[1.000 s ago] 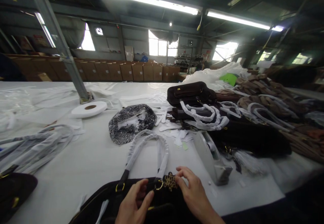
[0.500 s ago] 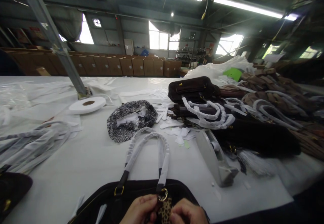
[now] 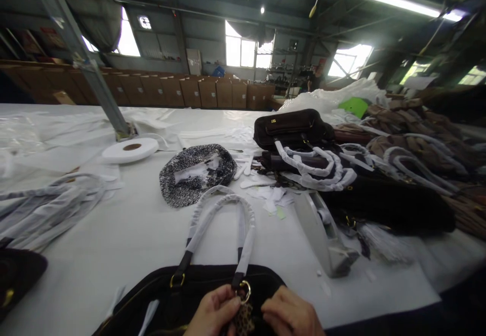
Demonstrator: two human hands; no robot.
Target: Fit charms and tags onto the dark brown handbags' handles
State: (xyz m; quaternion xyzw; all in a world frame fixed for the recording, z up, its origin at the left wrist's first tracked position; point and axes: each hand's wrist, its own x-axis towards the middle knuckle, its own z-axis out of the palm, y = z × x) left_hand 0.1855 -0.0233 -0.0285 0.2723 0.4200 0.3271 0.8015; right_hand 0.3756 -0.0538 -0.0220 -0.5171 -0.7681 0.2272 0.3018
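Two-handed, pinching beside gold ring (image 3: 246,291) with left hand (image 3: 215,311) (exact part hidden), curling right hand (image 3: 292,313), grip unclear, near leopard-print charm (image 3: 245,321) over black bag (image 3: 266,277), leaving tabletop (image 3: 290,255) open toward grey dispenser (image 3: 329,245) and right table edge.

Clocking directions from midway between our left hand (image 3: 214,311) and right hand (image 3: 293,313), we see a bare lane of table (image 3: 268,247) toward one o'clock, between the wrapped handles (image 3: 248,235) at half past eleven and the grey dispenser (image 3: 328,240) at two, with paper scraps (image 3: 270,199) and the dark bags (image 3: 292,128) blocking its far end. Toward ten, we have bare tabletop left of the handles, bounded by the speckled cloth (image 3: 180,181) at eleven and wrapped straps (image 3: 63,207) farther out.
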